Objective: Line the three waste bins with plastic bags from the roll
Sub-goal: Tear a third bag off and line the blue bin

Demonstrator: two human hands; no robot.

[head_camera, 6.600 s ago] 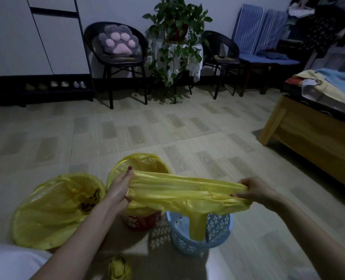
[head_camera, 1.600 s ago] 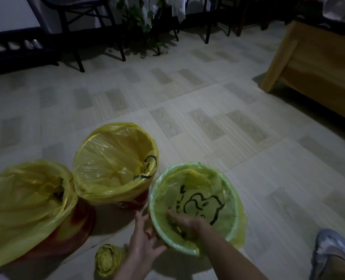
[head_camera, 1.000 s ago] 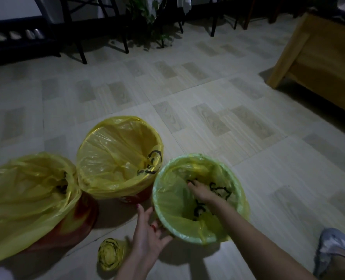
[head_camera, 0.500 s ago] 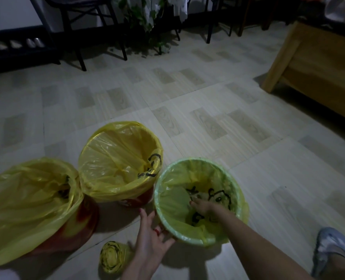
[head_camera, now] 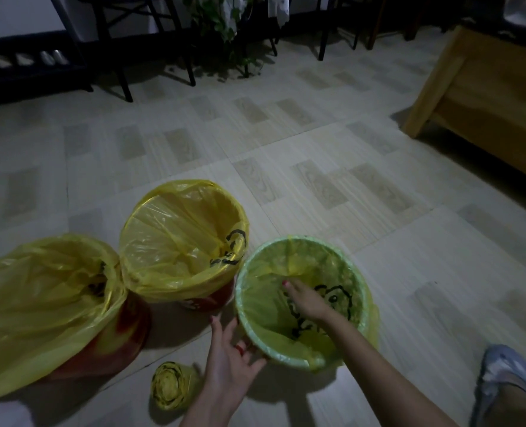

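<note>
three bins on the floor, each with a yellow bag in it.

the right hand (head_camera: 309, 302) reaches inside the blue bin (head_camera: 360, 291), fingers straight, pressing its bag (head_camera: 264, 300) against the inner wall. the left hand (head_camera: 229, 362) rests open against that bin's outer rim, fingers spread. the middle bin (head_camera: 206, 300) and large left bin (head_camera: 116, 343) stand lined just beside it. the bag roll (head_camera: 170, 385) lies on the floor (head_camera: 317, 180) near the left hand.
</note>
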